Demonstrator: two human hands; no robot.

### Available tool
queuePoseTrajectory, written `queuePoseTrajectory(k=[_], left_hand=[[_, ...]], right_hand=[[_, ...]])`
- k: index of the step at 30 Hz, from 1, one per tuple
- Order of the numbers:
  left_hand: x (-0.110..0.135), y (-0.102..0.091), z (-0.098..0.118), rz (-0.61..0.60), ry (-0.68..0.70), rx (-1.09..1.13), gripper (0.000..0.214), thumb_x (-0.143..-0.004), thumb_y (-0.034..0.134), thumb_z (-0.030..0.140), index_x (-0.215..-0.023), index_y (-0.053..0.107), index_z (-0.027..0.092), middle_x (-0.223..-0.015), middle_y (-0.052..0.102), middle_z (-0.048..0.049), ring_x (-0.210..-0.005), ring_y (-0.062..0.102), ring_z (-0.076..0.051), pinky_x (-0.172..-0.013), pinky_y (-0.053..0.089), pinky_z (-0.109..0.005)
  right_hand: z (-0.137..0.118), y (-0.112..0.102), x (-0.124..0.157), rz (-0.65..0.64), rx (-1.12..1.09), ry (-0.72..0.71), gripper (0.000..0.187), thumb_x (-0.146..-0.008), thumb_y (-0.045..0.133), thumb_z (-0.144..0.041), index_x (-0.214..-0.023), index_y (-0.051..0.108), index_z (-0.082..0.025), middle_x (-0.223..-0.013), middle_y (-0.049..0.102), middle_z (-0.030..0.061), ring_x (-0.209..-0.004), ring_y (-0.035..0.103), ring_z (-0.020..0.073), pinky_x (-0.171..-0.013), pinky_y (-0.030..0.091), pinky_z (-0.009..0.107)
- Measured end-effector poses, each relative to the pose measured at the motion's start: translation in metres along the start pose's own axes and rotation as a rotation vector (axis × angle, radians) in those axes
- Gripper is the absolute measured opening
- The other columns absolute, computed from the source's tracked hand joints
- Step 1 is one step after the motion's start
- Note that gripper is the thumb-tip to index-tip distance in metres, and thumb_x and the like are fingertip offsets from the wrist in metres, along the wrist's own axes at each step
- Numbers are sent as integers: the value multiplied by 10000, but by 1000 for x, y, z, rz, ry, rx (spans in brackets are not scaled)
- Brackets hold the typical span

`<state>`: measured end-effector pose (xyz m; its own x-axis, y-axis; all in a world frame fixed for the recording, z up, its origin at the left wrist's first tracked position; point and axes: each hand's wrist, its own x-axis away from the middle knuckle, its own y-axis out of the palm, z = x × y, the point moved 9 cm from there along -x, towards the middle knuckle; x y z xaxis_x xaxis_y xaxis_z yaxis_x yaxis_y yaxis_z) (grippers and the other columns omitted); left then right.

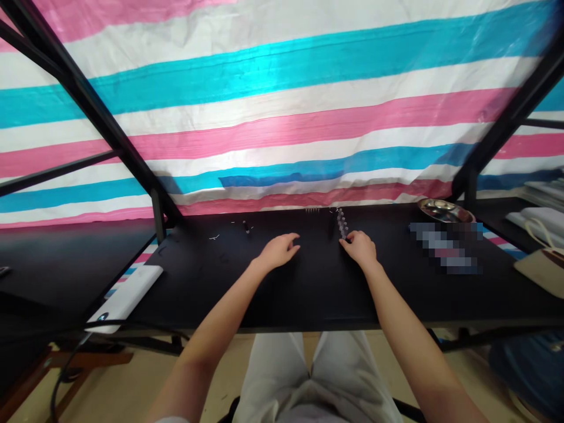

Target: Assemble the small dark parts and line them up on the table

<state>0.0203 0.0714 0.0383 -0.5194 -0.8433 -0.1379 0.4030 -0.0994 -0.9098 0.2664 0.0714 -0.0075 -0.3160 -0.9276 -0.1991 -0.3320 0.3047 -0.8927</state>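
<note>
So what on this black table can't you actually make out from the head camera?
- Row of small clear beads by the right hand: too small to identify.
- Tiny dark row of parts at the table's back edge: too small.
- Pixelated patch beside the round metal dish: blurred out.
- White flat slab at the left: its near end is hidden by a black bar.
- Left hand: its underside is hidden.

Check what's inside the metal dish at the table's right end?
Cannot tell: the metal dish shows only its shiny rim and reflective bowl; the shallow angle hides any contents, and a blurred patch lies just before it.

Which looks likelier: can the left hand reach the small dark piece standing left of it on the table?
Probably yes: the left hand rests near the small dark piece, with only bare black table between.
</note>
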Motion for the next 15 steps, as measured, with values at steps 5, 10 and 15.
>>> queuePoseTrajectory(k=[5, 10, 15], left_hand=[[-32, 31, 50, 64, 157, -12, 521, -850, 427, 298, -1359, 326, 245, -966, 595, -51, -820, 577, -159, -712, 432, -249], [-55, 57, 57, 128, 105, -59, 485, -890, 371, 319, -1368, 291, 288, -1037, 557, -60, -893, 566, -176, -752, 444, -269], [-67, 65, 57, 132, 79, -85, 410, -895, 374, 331, -1300, 402, 280, -1058, 553, -70, -905, 572, -178, -754, 443, -264]], right_hand=[[-5, -1, 0, 11, -2, -10, 242, -762, 532, -388, -841, 639, -186, -929, 611, 73, -859, 581, 216, -693, 410, 308], [-9, -3, 1, 3, -18, -20, 187, -782, 501, -333, -778, 631, -197, -882, 629, 67, -811, 592, 194, -674, 402, 293], [-5, -1, 1, 1, -11, 6, 220, -760, 538, -393, -822, 609, -194, -894, 622, 59, -819, 591, 197, -674, 403, 295]])
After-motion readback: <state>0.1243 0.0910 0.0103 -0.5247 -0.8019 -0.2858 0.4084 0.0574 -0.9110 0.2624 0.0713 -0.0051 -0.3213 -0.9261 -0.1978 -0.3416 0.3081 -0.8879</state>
